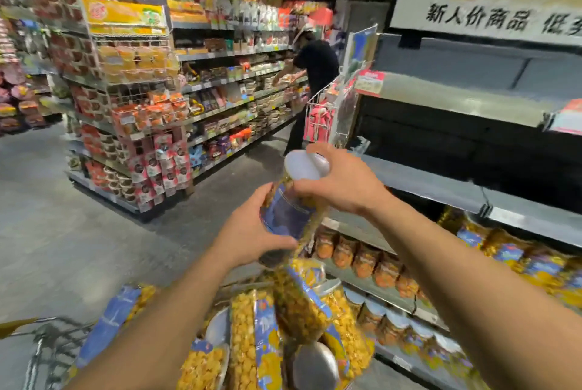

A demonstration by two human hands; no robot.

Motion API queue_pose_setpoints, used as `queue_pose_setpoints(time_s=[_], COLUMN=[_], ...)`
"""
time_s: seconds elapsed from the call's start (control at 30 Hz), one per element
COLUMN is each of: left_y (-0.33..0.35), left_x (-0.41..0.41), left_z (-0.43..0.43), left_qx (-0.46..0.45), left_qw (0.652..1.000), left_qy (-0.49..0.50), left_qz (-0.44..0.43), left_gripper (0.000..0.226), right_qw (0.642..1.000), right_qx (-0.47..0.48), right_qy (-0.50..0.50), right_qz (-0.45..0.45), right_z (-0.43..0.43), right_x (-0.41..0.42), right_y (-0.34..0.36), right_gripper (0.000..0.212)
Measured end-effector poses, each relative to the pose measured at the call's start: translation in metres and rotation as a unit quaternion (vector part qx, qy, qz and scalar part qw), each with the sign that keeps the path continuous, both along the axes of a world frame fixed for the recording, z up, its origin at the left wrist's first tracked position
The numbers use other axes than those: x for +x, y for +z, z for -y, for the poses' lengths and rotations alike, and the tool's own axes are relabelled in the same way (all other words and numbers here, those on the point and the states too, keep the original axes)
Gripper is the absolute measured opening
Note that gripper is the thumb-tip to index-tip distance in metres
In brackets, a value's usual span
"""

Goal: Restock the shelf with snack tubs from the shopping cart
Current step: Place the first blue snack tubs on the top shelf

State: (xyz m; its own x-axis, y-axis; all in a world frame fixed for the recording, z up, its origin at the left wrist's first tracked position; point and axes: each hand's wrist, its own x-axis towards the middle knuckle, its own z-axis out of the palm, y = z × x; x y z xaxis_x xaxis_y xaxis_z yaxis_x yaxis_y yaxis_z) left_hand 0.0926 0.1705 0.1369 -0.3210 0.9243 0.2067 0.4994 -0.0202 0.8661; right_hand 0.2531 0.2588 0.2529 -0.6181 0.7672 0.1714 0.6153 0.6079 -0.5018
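Two hands, left point(252, 233) and right point(341, 183), grip one snack tub point(288, 214) above cart tubs point(245, 336); shelf point(441, 191) beside, person point(316, 69) ahead.

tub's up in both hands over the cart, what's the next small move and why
Probably swing the tub right onto the bare shelf beside it. The left hand grips its body and the right hand its lid end, it is already clear of the cart, and that shelf shows open room.

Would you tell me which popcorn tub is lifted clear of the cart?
The white-lidded tub gripped between left hand and right hand; the other tubs lie in the cart.
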Motion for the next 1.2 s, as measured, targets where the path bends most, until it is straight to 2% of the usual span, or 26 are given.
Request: queue_pose_setpoints(time_s=[0.17,0.23,0.33,0.43,0.53,0.6,0.7,0.8,0.87,0.93,1.0,1.1,1.2], left_y=[0.039,0.050,0.064,0.081,0.105,0.121,0.136,0.148,0.157,0.169,0.183,0.200,0.211], left_x=[0.065,0.091,0.128,0.162,0.194,0.210,0.222,0.226,0.229,0.231,0.232,0.232,0.233], left_z=[-0.068,-0.095,-0.138,-0.183,-0.219,-0.240,-0.270,-0.297,-0.314,-0.331,-0.347,-0.370,-0.400], left_qx=[0.058,0.065,0.070,0.060,0.072,0.076,0.085,0.090,0.113,0.174,0.239,0.232,0.205], left_qw=[0.996,0.994,0.989,0.983,0.969,0.957,0.939,0.909,0.902,0.921,0.943,0.962,0.965], left_qy=[-0.061,-0.083,-0.111,-0.133,-0.170,-0.204,-0.242,-0.279,-0.270,-0.202,-0.130,-0.137,-0.165], left_qz=[0.009,0.033,0.074,0.114,0.167,0.190,0.228,0.296,0.317,0.283,0.193,0.051,-0.006], left_gripper=[0.082,0.080,0.082,0.084,0.070,0.069,0.094,0.099,0.086,0.062,0.054,0.083,0.116], right_qw=[0.994,0.986,0.964,0.926,0.912,0.906,0.895,0.903,0.911,0.910,0.908,0.908,0.911], right_qx=[0.009,-0.013,-0.090,-0.198,-0.277,-0.296,-0.312,-0.293,-0.261,-0.224,-0.172,-0.069,0.030], right_qy=[-0.078,-0.087,-0.069,-0.028,0.040,0.083,0.123,0.109,0.071,0.029,-0.013,-0.087,-0.149], right_qz=[-0.082,-0.142,-0.239,-0.321,-0.299,-0.289,-0.295,-0.294,-0.311,-0.348,-0.381,-0.404,-0.383], right_z=[-0.040,-0.060,-0.097,-0.136,-0.173,-0.197,-0.232,-0.260,-0.275,-0.289,-0.308,-0.337,-0.359], right_x=[0.074,0.104,0.149,0.195,0.235,0.255,0.277,0.287,0.284,0.277,0.267,0.247,0.226], right_y=[0.041,0.047,0.049,0.047,0.045,0.048,0.058,0.067,0.075,0.086,0.097,0.111,0.120], right_gripper=[0.081,0.081,0.088,0.089,0.079,0.078,0.083,0.074,0.071,0.072,0.080,0.088,0.103])
